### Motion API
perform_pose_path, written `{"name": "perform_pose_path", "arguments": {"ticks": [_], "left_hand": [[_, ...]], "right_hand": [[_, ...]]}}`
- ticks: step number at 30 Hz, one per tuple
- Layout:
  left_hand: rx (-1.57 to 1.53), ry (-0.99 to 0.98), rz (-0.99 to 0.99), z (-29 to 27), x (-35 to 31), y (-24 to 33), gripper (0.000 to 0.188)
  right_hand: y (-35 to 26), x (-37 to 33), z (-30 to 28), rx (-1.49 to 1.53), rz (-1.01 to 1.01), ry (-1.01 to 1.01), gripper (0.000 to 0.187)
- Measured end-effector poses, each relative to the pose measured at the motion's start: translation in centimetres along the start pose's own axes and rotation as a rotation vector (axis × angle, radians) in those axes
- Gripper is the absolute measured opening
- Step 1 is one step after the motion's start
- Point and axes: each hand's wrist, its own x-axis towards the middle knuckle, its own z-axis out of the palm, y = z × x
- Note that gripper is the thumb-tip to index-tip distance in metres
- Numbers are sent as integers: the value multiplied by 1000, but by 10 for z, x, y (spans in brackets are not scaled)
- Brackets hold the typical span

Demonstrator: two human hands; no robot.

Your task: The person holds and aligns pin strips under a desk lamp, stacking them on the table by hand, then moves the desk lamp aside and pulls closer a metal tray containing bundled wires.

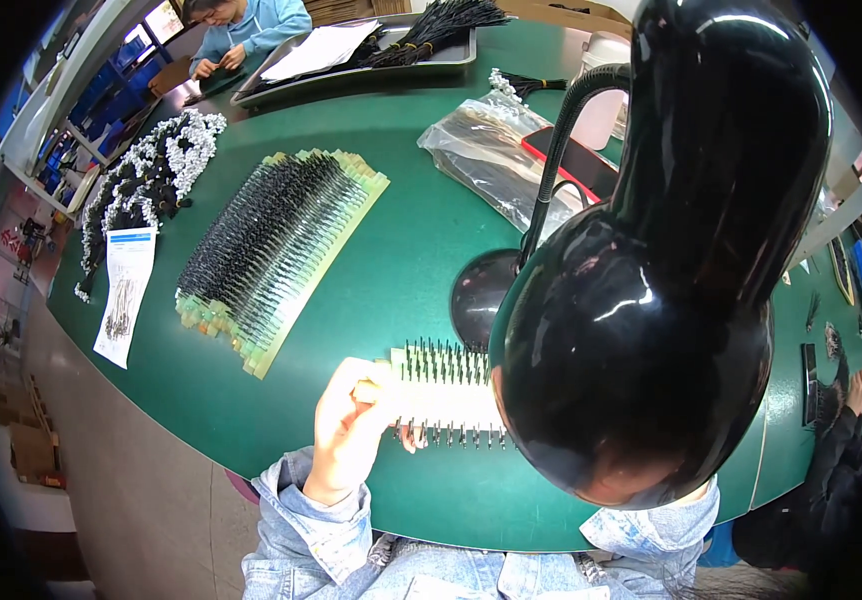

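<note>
My left hand is closed on the left end of a pale green strip lined with short black pin-like parts along both long edges. Strong light washes out the strip's middle. Fingertips show beneath its lower edge. The black head of a desk lamp covers the strip's right end and my right hand; only the right denim sleeve shows below it. To the left, on the green table, lies a stack of similar green strips with dense rows of black parts.
White-tipped black cables and a small labelled plastic bag lie at the left. Behind the lamp base are a clear bag and a red-edged phone. A metal tray holds black bundles. Co-workers sit far left and right.
</note>
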Motion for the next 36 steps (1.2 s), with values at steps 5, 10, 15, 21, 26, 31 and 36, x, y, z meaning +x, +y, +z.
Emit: {"name": "perform_pose_path", "arguments": {"ticks": [5, 10, 15, 21, 26, 31, 36], "left_hand": [[20, 90, 42, 9, 3, -1, 31], [70, 144, 69, 6, 0, -1, 40], [120, 111, 72, 2, -1, -1, 40], [57, 167, 123, 17, 3, 5, 37], [137, 182, 61, -5, 6, -3, 35], [185, 199, 109, 5, 13, -3, 36], [220, 106, 71, 3, 9, 4, 38]], "right_hand": [[-2, -2, 23, 38, -18, 8, 20], [12, 6, 46, 96, -5, -19, 20], [20, 5, 51, 137, -22, 1, 21], [9, -14, 23, 178, -82, 78, 21], [21, -27, -1, 208, -129, 134, 21], [21, -31, -3, 231, -165, 22, 22], [12, -34, 12, 144, -171, -31, 26]]}}
